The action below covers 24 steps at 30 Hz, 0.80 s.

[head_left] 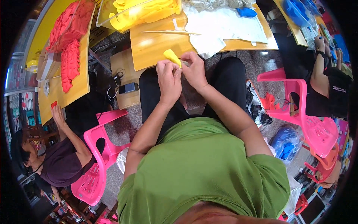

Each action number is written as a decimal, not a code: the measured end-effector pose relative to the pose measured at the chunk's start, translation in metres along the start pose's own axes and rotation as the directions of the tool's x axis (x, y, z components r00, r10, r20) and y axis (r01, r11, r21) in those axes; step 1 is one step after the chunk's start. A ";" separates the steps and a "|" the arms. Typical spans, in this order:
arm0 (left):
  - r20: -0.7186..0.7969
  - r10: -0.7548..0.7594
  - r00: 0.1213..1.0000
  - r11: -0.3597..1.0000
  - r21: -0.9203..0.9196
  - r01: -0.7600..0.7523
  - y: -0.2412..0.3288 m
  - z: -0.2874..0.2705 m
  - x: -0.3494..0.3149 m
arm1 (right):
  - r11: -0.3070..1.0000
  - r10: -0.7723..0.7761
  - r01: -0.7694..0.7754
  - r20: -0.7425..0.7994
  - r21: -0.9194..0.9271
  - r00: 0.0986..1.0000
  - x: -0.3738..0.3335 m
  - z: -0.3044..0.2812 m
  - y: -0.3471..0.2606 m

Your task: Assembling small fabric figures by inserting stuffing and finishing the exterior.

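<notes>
A small yellow fabric piece, puffy and narrow like a little sewn pouch, is held over my lap at the table's near edge. My left hand grips its lower end between thumb and fingers. From the right, my right hand pinches close against the same end; its fingertips partly hide what they hold. Beyond both hands, a thin wooden stick lies across the wooden table. White cloth covers the table's right part, with a blue fabric piece on its far side.
A clear bin of yellow pieces stands at the back. Red pieces are heaped on the left table, where a co-worker sits. Another person works at right. Pink chairs flank me. A phone lies on cardboard.
</notes>
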<state>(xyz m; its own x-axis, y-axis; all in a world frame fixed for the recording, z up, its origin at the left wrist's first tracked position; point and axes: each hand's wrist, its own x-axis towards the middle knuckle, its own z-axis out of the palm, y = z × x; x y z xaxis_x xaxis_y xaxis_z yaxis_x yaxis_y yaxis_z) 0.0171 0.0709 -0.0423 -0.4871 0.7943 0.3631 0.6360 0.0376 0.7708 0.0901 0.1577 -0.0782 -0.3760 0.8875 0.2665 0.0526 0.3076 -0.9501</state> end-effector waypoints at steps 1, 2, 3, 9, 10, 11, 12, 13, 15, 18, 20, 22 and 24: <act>0.025 -0.002 1.000 1.000 -0.015 0.002 -0.001 0.000 -0.002 | 0.998 -0.013 0.012 0.018 0.064 1.000 0.001 -0.001 0.002; 0.025 -0.003 1.000 1.000 -0.015 0.003 -0.001 -0.002 -0.004 | 0.998 -0.013 0.011 0.018 0.065 1.000 0.000 -0.003 0.003; 0.012 -0.018 1.000 0.991 -0.131 0.019 -0.003 -0.004 -0.006 | 0.964 0.120 -0.138 0.089 0.227 0.989 -0.002 -0.006 -0.001; 0.070 -0.306 0.950 0.719 -0.637 0.278 0.006 -0.012 -0.001 | 0.801 0.281 -0.365 0.241 0.475 0.929 -0.009 -0.016 -0.022; 0.117 -0.339 0.933 0.687 -0.647 0.331 0.007 -0.012 -0.001 | 0.838 0.262 -0.339 0.230 0.428 0.937 -0.011 -0.015 -0.023; 0.166 -0.370 0.914 0.653 -0.654 0.383 0.008 -0.012 0.000 | 0.838 0.261 -0.339 0.233 0.428 0.937 -0.011 -0.015 -0.024; 0.164 -0.370 0.915 0.653 -0.654 0.381 0.007 -0.012 0.000 | 0.905 0.284 -0.336 0.217 0.261 0.934 -0.011 -0.016 -0.026; 0.133 -0.406 0.904 0.604 -0.704 0.375 0.005 -0.011 0.000 | 0.942 0.305 -0.325 0.196 0.085 0.932 -0.011 -0.017 -0.028; 0.104 -0.442 0.891 0.551 -0.752 0.361 0.000 -0.009 -0.002 | 0.901 0.343 -0.394 0.258 0.182 0.903 -0.015 -0.021 -0.040; 0.043 -0.488 0.872 0.528 -0.780 0.334 -0.004 -0.008 -0.007 | 0.791 0.383 -0.519 0.399 0.325 0.833 -0.023 -0.029 -0.060; 0.027 -0.481 0.876 0.509 -0.805 0.305 -0.001 -0.005 -0.011 | 0.693 0.374 -0.561 0.440 0.452 0.816 -0.031 -0.028 -0.057; -0.027 -0.442 0.897 0.637 -0.713 0.293 0.004 -0.002 -0.017 | 0.623 0.452 -0.617 0.422 0.481 0.786 -0.034 -0.023 -0.055; -0.042 -0.403 0.914 0.686 -0.675 0.271 0.007 0.004 -0.024 | 0.660 0.342 -0.434 0.269 0.613 0.900 -0.035 -0.016 -0.053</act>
<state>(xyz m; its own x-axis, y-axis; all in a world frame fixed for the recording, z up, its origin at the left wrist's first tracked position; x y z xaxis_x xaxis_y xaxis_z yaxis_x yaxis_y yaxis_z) 0.0354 0.0546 -0.0479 -0.7266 0.6856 0.0437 -0.0995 -0.1680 0.9808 0.1150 0.1163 -0.0346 -0.5694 0.8120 -0.1285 -0.3692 -0.3922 -0.8425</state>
